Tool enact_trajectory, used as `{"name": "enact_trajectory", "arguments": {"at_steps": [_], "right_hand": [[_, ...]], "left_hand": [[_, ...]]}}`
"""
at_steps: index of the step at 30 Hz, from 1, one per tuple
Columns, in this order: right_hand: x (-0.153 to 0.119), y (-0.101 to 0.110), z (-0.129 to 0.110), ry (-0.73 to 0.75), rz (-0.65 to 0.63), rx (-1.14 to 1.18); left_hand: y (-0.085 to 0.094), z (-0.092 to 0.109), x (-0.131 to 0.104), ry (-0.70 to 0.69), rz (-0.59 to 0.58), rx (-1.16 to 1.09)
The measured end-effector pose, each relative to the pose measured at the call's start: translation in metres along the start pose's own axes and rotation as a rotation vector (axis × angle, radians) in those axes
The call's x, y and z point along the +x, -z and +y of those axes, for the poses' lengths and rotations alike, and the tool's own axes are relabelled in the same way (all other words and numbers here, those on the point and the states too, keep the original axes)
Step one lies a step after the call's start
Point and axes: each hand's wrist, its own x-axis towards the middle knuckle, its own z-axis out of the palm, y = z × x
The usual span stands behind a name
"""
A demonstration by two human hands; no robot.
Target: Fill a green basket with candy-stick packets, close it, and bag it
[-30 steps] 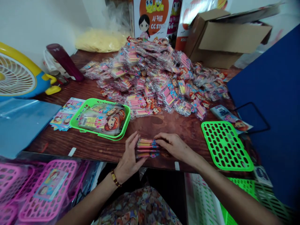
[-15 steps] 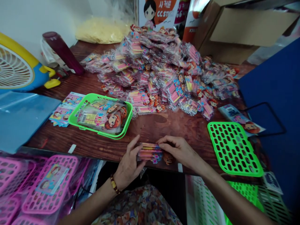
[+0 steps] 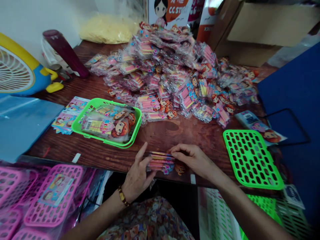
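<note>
Near the table's front edge, my left hand point(image 3: 138, 171) is closed around the left end of a small stack of stick packets point(image 3: 161, 162), pink and yellow in clear wrap. My right hand point(image 3: 191, 158) pinches the upper right side of the same stack between thumb and fingers. A brown cartoon head printed on a packet shows under the right hand. To the left of the stack, a green basket point(image 3: 122, 144) holds several larger cartoon packets point(image 3: 107, 126) lying flat. How many packets I hold cannot be made out.
A big heap of wrapped packets point(image 3: 170, 73) covers the back of the table. At right lies a green perforated lid point(image 3: 253, 160). Printed cards point(image 3: 66, 120), a blue plastic sheet point(image 3: 25, 123), a maroon bottle point(image 3: 66, 53) and a fan point(image 3: 20, 66) stand left. Pink baskets point(image 3: 55, 196) sit below.
Both hands keep their hold on the stack with only slight finger shifts. The view has tilted a little; the basket, heap and lid stay in place.
</note>
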Motion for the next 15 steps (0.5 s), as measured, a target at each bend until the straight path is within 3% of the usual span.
{"name": "enact_trajectory", "arguments": {"at_steps": [7,15], "right_hand": [[0.0016,-0.0036,-0.0031,0.113,0.118,-0.199],[0.0017,-0.0009,-0.0042,0.111,0.009,-0.236]], "left_hand": [[-0.0010,-0.0006,0.0014,-0.004,-0.002,0.011],[-0.0007,0.0001,0.0009,-0.004,0.012,0.045]]}}
